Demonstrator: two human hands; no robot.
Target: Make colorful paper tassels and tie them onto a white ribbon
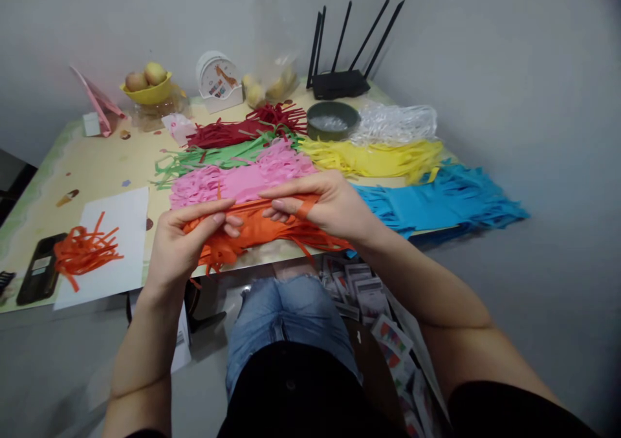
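Both my hands hold a sheet of orange paper cut into strips (257, 229) over the table's near edge. My left hand (187, 240) pinches its left end, fingers closed on it. My right hand (323, 206) grips the right part, with one orange strip wrapped over a finger. Just beyond lie a pink fringed sheet (242, 179), a green one (213, 158), a dark red one (242, 129), a yellow one (378, 158) and a blue one (436, 202).
A pile of loose orange strips (83, 250) lies on a white sheet (116, 231) at the left, beside a black phone (36, 271). A green bowl (332, 120), a router (339, 82), a yellow fruit bowl (147, 90) and a clock (218, 81) stand at the back. Leaflets (369, 295) lie on the floor.
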